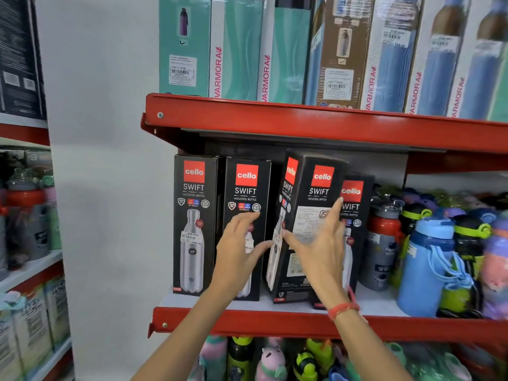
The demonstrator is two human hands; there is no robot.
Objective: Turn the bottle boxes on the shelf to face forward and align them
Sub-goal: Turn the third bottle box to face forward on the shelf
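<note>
Several black "cello Swift" bottle boxes stand on the red-edged middle shelf [247,321]. The leftmost box [192,204] and the second box [246,188] stand upright with their fronts to me. The third box [316,185] is tilted and turned, showing a corner and its label side. My right hand [319,248] spans that label side, thumb on the left corner and fingertips at the right edge. My left hand [236,257] is spread in front of the second box, its thumb reaching the tilted box's left face. A fourth box [356,193] stands farther back, partly hidden behind the third.
Loose coloured bottles, including a blue bottle [428,259], crowd the shelf right of the boxes. The upper red shelf [275,119] carries tall Varmora boxes close above. More bottles sit on the shelf below [275,358]. Another rack [27,215] stands at left.
</note>
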